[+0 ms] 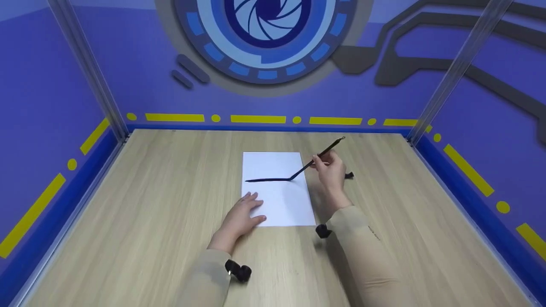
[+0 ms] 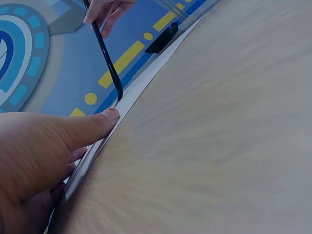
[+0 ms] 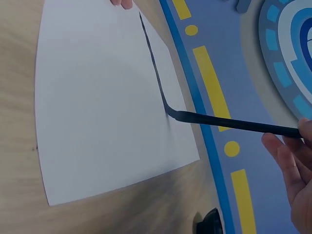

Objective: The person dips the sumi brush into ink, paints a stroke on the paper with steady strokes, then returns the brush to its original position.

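A sheet of white paper point(image 1: 277, 204) lies on the table, with a long black stroke point(image 1: 266, 180) running across its middle. My right hand point(image 1: 332, 172) pinches a dark writing brush point(image 1: 326, 150) by its shaft, which slants up to a small loop at the top. The bent brush tip point(image 3: 171, 112) touches the paper at the stroke's right end. On the sheet's lower left edge rests my left hand point(image 1: 241, 215), fingers spread. In the left wrist view its thumb point(image 2: 92, 129) lies extended along the paper's edge.
Just right of the right hand sits a small black object point(image 1: 349, 175), mostly hidden in the head view; its kind cannot be told. The wooden table point(image 1: 170, 192) is bounded by blue-purple panels point(image 1: 140, 64) at the back and both sides, with metal corner posts point(image 1: 91, 72).
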Demonstrator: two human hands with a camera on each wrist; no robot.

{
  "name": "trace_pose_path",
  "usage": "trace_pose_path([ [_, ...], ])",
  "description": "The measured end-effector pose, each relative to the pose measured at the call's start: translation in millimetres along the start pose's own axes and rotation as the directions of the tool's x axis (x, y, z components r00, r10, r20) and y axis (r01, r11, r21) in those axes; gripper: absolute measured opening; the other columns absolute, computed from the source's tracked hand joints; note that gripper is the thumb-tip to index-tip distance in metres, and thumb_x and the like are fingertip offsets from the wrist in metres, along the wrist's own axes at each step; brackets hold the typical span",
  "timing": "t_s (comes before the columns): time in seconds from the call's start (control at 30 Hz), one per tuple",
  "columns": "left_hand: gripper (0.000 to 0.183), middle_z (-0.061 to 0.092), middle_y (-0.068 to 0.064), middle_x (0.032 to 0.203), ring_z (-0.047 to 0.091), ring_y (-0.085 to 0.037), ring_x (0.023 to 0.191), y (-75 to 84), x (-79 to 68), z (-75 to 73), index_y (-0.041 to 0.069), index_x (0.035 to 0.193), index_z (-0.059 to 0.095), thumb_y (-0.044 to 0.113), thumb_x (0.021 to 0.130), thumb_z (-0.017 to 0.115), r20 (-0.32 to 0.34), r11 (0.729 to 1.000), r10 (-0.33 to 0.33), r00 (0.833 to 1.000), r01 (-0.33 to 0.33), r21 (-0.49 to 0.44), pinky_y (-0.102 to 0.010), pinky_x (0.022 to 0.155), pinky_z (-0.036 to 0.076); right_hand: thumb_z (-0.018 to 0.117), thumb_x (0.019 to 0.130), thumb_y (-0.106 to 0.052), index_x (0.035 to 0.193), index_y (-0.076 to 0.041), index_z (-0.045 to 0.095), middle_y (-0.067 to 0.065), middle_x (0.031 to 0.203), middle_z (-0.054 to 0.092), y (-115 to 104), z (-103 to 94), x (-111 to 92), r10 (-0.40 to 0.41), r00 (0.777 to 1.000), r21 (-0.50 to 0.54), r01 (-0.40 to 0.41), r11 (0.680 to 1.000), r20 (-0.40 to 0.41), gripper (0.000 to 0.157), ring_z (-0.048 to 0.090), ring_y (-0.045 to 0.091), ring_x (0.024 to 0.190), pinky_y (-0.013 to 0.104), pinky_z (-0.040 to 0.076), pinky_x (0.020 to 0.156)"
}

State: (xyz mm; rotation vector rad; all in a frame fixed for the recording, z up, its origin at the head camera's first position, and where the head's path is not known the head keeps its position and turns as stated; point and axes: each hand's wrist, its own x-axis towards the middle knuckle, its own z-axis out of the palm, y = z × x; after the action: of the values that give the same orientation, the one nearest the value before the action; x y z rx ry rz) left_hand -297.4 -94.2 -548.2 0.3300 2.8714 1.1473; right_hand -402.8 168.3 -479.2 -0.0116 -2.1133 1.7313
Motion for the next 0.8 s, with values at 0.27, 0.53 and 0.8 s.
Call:
trace_pose_path([
  [0.27, 0.051, 0.042, -0.010, 0.164, 0.029, -0.031, 0.158, 1.1, -0.6, -0.6, 0.007, 0.141, 0.062, 0.027, 0.095, 0.074, -0.004, 1.000, -0.004, 1.000, 0.004, -0.006, -0.051, 0.130, 0.027, 0.071, 0.095, -0.006, 0.100, 0.002, 0.065, 0.022, 0.098, 0.074, 2, -9.4, 2, 0.003, 1.000, -0.008, -0.003, 1.000, -0.001, 0.011, 0.078, 0.036, 0.085, 0.017, 0.058, 0.059],
  [0.53, 0.052, 0.042, -0.010, 0.164, 0.029, -0.031, 0.158, 0.9, -0.2, -0.4, 0.007, 0.141, 0.062, 0.027, 0.095, 0.074, -0.002, 1.000, -0.008, 1.000, 0.008, -0.011, -0.051, 0.130, 0.026, 0.070, 0.097, -0.010, 0.102, -0.001, 0.064, 0.020, 0.100, 0.076, 2, -15.9, 1, 0.024, 1.000, -0.031, -0.023, 0.999, 0.009, 0.012, 0.077, 0.016, 0.075, 0.015, 0.046, 0.048],
  [0.8, 0.052, 0.041, -0.010, 0.164, 0.029, -0.031, 0.158, 1.0, -0.3, -0.2, 0.008, 0.142, 0.061, 0.028, 0.095, 0.074, 0.005, 1.000, -0.008, 1.000, 0.008, -0.003, -0.051, 0.130, 0.026, 0.071, 0.098, -0.017, 0.103, -0.003, 0.065, 0.017, 0.100, 0.076, 2, -20.4, 3, 0.040, 0.999, -0.044, -0.040, 0.998, -0.004, 0.015, 0.077, 0.015, 0.076, 0.018, 0.051, 0.052],
])
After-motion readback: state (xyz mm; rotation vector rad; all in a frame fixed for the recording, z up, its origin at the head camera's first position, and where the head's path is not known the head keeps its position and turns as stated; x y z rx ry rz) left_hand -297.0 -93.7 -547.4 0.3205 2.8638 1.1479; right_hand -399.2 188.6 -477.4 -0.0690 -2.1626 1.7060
